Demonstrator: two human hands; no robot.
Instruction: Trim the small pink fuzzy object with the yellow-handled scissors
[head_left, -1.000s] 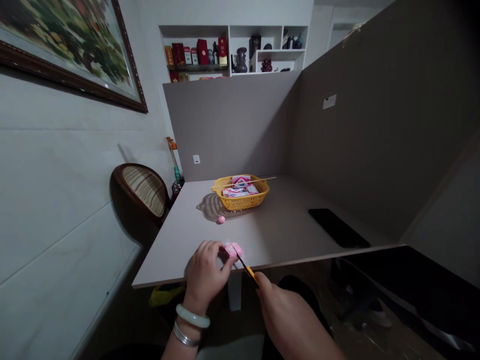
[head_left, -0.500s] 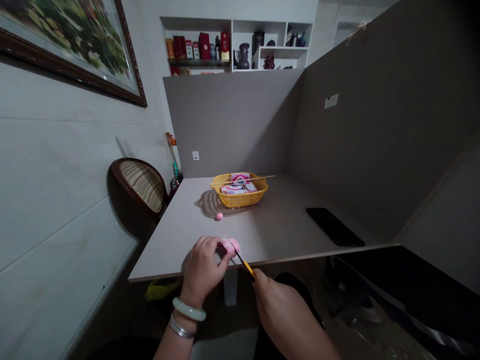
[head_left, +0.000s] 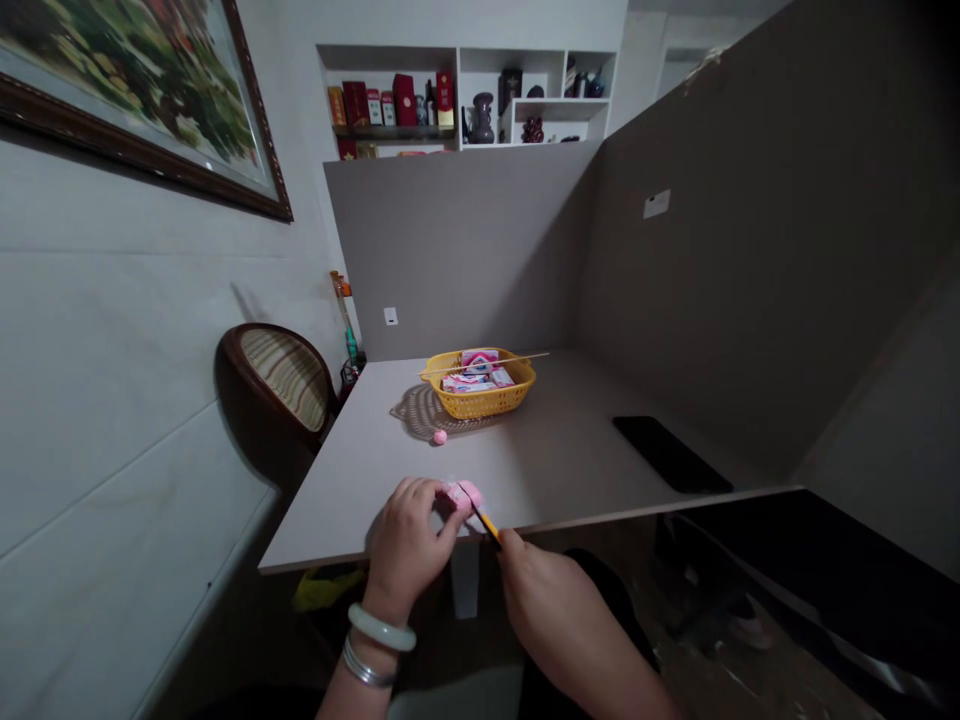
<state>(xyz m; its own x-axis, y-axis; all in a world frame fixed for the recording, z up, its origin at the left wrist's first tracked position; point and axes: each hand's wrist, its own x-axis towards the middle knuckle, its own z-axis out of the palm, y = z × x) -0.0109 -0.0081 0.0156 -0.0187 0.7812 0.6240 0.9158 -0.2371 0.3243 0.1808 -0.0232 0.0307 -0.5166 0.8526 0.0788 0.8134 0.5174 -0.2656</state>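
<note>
A pink clay-like lump (head_left: 469, 493) rests near the front edge of the table (head_left: 345, 500). My left hand (head_left: 412, 530) is closed round its left side, thumb in front and fingers behind. In my right hand (head_left: 532, 570) is a thin knife (head_left: 487, 524) with a yellow and black handle. The knife's dark blade reaches up and left onto the lump; how deep it sits I cannot tell. Farther back lies a small pink ball (head_left: 440, 437), apart from both hands.
Behind the ball stands a yellow plastic basket (head_left: 480, 402) holding pink and white packets, with a thin stick (head_left: 525, 357) across its top. A flat black object (head_left: 667, 455) lies at the right. Grey partitions (head_left: 465, 250) border the table; a chair (head_left: 277, 380) stands left.
My right hand and the knife have shifted slightly up and left, closer to the lump. The left hand keeps its hold. The whole view has tilted slightly.
</note>
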